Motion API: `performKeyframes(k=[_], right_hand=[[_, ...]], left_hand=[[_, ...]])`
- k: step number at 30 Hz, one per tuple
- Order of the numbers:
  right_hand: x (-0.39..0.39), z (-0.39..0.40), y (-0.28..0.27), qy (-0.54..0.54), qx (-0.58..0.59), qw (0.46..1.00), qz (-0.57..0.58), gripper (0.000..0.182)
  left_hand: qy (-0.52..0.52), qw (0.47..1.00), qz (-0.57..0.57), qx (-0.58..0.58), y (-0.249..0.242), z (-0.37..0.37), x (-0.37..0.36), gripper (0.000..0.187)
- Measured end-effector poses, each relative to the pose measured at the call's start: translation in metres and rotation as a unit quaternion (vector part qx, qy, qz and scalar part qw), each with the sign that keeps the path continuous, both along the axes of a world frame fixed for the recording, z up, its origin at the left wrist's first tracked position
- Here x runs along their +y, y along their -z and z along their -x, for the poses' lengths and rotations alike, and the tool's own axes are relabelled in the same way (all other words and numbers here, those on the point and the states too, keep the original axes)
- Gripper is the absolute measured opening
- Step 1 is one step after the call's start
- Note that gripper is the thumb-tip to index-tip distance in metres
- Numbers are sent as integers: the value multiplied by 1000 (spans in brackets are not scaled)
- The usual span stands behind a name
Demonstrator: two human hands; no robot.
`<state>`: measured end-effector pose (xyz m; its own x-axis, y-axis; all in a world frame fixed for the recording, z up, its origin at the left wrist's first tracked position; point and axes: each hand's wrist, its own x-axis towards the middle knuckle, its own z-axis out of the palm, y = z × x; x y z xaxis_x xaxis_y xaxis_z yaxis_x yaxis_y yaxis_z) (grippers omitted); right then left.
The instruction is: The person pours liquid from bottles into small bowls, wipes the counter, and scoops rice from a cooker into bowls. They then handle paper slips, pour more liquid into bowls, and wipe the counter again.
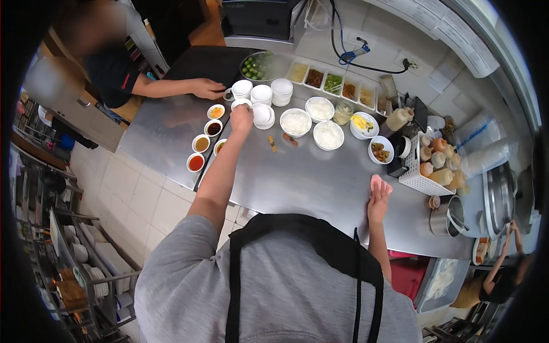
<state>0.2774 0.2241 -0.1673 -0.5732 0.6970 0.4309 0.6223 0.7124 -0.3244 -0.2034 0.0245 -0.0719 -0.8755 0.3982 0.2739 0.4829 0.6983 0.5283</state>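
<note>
My left hand (242, 118) reaches over the steel counter (274, 183) to the stacks of small white dishes (261, 94), its fingers closed at a white dish (241, 103). Farther right, my right hand (378, 204) lies on a pink cloth (380, 184), pressing it on the counter. Left of my left hand are small cups of sauce, among them a dark one (213, 128) and a red one (195, 163). Three white bowls of rice (295, 122) stand to the right of the dishes, with two small packets (272, 143) before them.
A co-worker's hand (207, 88) reaches in from the left beside a bowl of limes (257, 66). Topping trays (333, 82) line the back. On the right are a basket of bottles (422, 177) and a metal pot (445, 218). Another person (501, 277) is at the far right.
</note>
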Motion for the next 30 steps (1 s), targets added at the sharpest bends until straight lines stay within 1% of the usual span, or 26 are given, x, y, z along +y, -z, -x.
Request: performKeyframes(k=[1,2,3,5,6,7,8,10,12,13,14,15,16,17,18,19,20,24,25,27,28,29,30], right_hand=[[-2,-1,-4,3,1,1000,0,53],[-3,-1,-7,9,-9,1000,24,50],[-4,1,-11,16,-18,999,48,48],[-2,5,5,23,5,999,36,49],[-3,6,11,26,28,999,26,51],[-15,14,-7,-18,35,998,39,51],[-34,26,-27,-61,44,996,50,51],[-60,39,-20,-138,76,983,92,51],[-86,49,-32,-246,39,960,126,45],[-94,58,-43,-235,42,963,124,45],[-98,69,-59,-192,76,916,344,41],[-99,77,-73,-142,109,819,545,39],[-97,84,-87,-139,110,820,545,39],[-95,91,-99,-164,305,592,728,39],[-95,95,-106,-169,461,291,822,40],[-98,96,-107,-169,459,289,823,40],[-101,97,-108,-168,419,351,821,41],[-111,103,-108,-161,237,578,764,48],[-113,105,-105,-163,234,577,766,48],[-118,111,-93,-79,249,668,697,38],[-116,112,-82,-84,244,667,699,38],[-111,113,-69,-87,188,756,621,37],[-106,113,-59,-92,130,832,531,35]], left_hand=[[-13,1000,-11,-6,3,4,-1,15],[-26,999,-22,-11,4,10,-2,16],[-27,993,-67,-91,19,26,-2,15],[12,963,-178,-204,0,8,-9,14],[47,950,-215,-223,3,2,-10,15],[58,948,-188,-250,-5,-15,-9,16],[83,930,-221,-282,-1,-32,-6,15],[156,904,-223,-329,7,-75,1,14],[249,882,-198,-348,27,-114,5,13],[271,871,-180,-367,29,-136,7,12],[290,860,-163,-386,28,-158,9,12],[310,856,-136,-392,24,-174,10,13],[326,851,-108,-398,21,-188,9,14],[327,850,-107,-398,23,-198,10,14],[346,872,-88,-336,25,-207,10,15],[360,889,-68,-273,15,-218,10,15],[381,907,-63,-170,5,-228,7,10],[386,903,-53,-179,6,-229,2,11],[386,900,-33,-198,7,-228,0,11],[379,899,-14,-218,9,-225,-3,11],[375,894,-10,-247,12,-224,-4,13],[369,888,-7,-275,15,-223,-4,15],[359,892,-10,-276,14,-222,-6,15]])
